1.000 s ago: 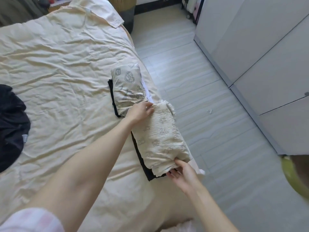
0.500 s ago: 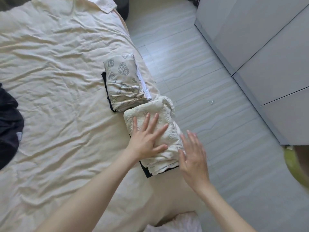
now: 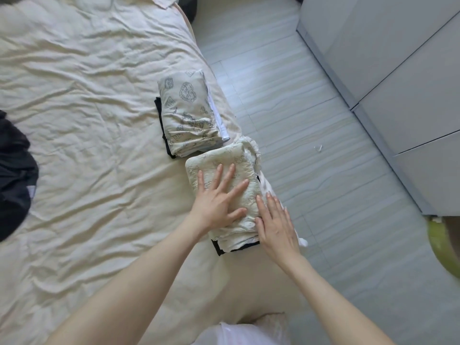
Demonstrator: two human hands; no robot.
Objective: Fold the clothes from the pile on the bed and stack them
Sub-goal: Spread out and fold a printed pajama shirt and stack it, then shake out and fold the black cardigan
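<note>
The bed carries two stacks at its right edge and dark clothes far left. Left hand presses flat, fingers spread, on the near stack's cream top; right hand, open, steadies its side. Next, probably fetch the dark pile.

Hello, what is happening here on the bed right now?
A person is folding clothes at the edge of a bed. The left hand presses flat on a cream folded garment that tops the nearer stack, and the right hand lies flat against that stack's right side. A second stack, topped by a patterned folded garment, sits just beyond it. Dark unfolded clothes wait at the left edge of the view.
</note>
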